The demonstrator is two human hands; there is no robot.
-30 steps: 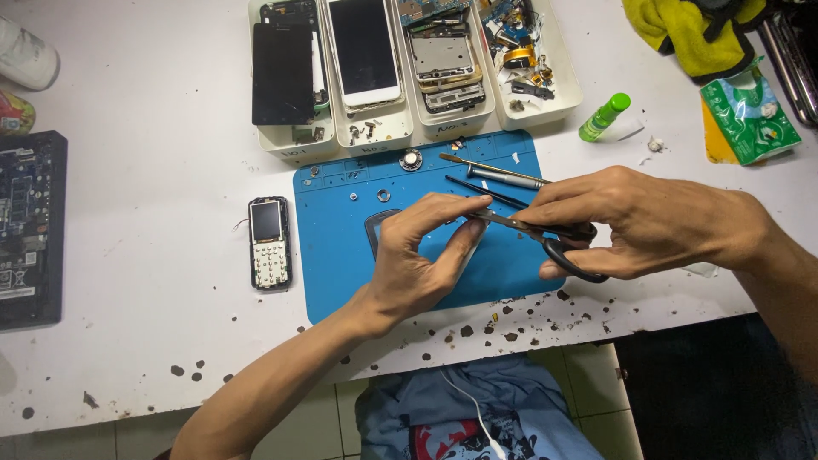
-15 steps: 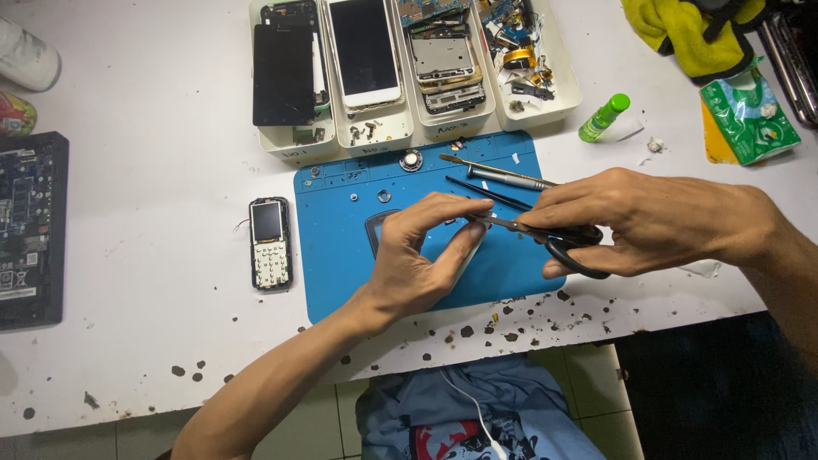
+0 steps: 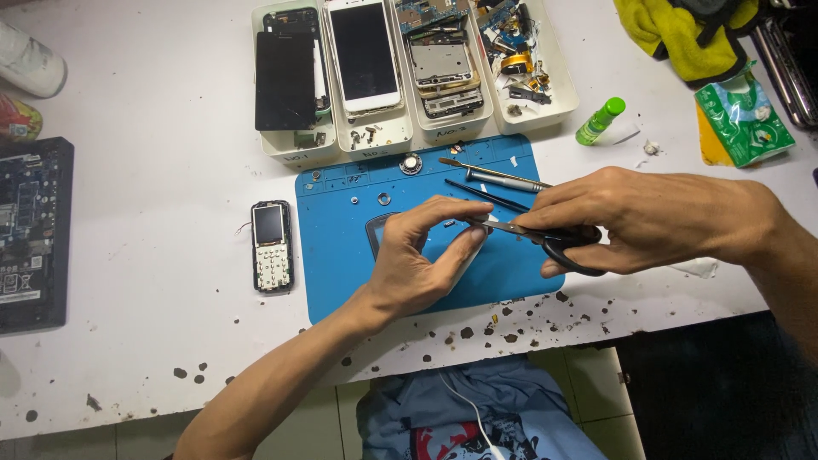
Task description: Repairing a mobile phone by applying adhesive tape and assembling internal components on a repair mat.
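- The left hand curls over the blue mat, thumb and forefinger pinched on a small pale strip; what the strip is cannot be told.
- The right hand grips black-handled scissors, fingers closed through the loops, blades nearly shut with their tips at the strip.
- A dark oval piece lies on the mat, partly hidden behind the left hand.
- Just beyond the fingers, on the mat, lie a screwdriver and thin black tweezers; small screws and a ring sit near the mat's top edge.
- Left of the mat, on the white table, lies a small keypad phone, face up.
- Behind the mat stand four white trays with a black phone, a white phone, bare frames and loose parts.
- A green bottle lies right of the trays; further right are a green packet and a yellow cloth.
- A black circuit board lies at the table's left edge.
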